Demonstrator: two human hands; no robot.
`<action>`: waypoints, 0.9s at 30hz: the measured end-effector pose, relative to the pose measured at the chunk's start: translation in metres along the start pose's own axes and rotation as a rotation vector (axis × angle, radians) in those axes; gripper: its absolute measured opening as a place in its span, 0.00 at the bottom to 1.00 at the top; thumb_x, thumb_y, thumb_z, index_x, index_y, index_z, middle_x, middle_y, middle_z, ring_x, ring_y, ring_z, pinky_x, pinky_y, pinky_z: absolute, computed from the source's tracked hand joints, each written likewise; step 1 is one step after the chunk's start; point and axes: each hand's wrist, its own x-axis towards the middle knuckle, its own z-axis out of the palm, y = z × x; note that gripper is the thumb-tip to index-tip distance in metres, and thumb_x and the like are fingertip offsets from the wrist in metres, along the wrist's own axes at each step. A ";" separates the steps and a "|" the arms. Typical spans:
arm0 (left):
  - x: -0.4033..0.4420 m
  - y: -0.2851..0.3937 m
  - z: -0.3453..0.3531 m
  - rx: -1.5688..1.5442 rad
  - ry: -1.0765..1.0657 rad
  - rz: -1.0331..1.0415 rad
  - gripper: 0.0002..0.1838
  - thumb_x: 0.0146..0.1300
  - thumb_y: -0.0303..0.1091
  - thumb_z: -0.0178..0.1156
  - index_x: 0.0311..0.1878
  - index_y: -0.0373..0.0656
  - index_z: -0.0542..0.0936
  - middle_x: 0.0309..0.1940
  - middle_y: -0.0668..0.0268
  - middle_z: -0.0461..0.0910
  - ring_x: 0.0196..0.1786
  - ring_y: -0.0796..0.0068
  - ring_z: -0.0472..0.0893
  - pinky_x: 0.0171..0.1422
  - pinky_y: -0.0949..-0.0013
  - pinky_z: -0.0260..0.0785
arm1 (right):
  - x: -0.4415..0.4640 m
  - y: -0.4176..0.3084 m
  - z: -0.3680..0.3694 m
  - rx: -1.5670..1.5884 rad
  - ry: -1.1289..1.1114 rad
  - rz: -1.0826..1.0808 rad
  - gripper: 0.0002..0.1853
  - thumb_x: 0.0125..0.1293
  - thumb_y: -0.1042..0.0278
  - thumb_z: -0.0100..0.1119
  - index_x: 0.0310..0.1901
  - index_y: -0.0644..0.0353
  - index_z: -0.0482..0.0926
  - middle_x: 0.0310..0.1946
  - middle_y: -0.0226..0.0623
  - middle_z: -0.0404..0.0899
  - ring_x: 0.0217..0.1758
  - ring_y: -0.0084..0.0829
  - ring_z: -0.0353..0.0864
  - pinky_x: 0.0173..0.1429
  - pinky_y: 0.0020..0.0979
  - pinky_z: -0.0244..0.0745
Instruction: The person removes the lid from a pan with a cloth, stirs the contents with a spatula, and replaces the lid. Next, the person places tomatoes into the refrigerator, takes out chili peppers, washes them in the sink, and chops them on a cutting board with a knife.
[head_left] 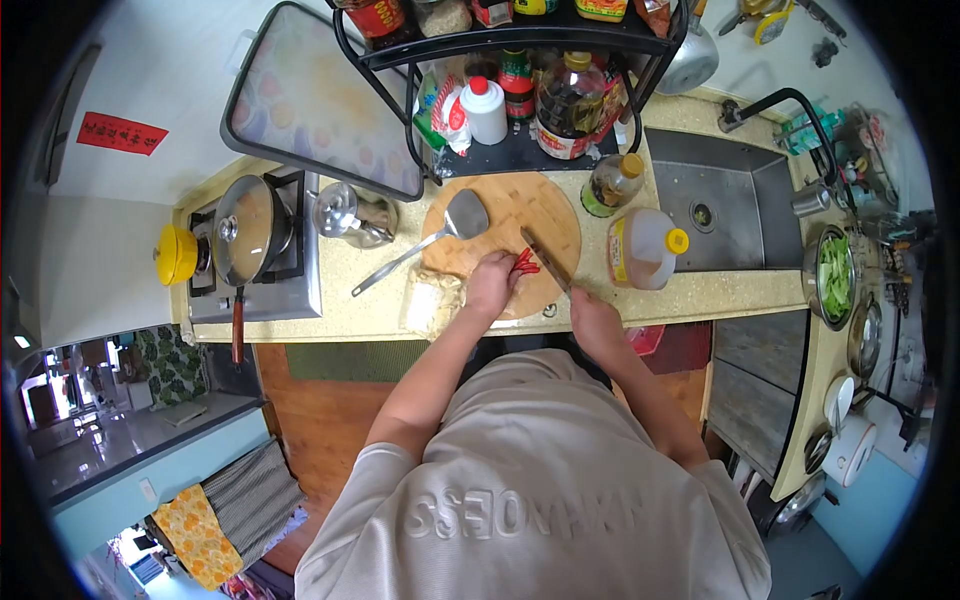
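Observation:
On the round wooden cutting board lie some red pepper pieces. My left hand is closed over the peppers from the left, its fingers bent against them. My right hand grips the handle of a knife, whose blade points up and left over the board, just right of the peppers. A metal spatula rests with its head on the board's left part and its handle on the counter. Beside my left forearm, a clear plastic bag lies at the counter's front edge.
A lidded pan sits on the stove at left, near a yellow pot. Right of the board stand a large jug and a bottle. Behind is a black rack; the sink and a bowl of greens are farther right.

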 end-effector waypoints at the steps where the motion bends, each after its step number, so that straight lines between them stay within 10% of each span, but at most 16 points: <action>1: 0.002 0.000 0.000 0.013 -0.013 -0.010 0.11 0.56 0.31 0.66 0.41 0.38 0.83 0.40 0.55 0.81 0.44 0.51 0.80 0.49 0.58 0.74 | 0.001 -0.001 0.000 -0.007 -0.013 0.015 0.07 0.67 0.69 0.46 0.39 0.62 0.73 0.31 0.51 0.81 0.35 0.53 0.83 0.40 0.50 0.78; 27: 0.002 -0.006 0.021 0.091 0.067 0.202 0.07 0.57 0.33 0.65 0.36 0.41 0.86 0.39 0.62 0.84 0.45 0.61 0.81 0.51 0.63 0.76 | 0.010 -0.007 -0.012 -0.040 -0.101 0.041 0.07 0.65 0.71 0.46 0.42 0.61 0.72 0.34 0.51 0.82 0.39 0.52 0.83 0.43 0.50 0.78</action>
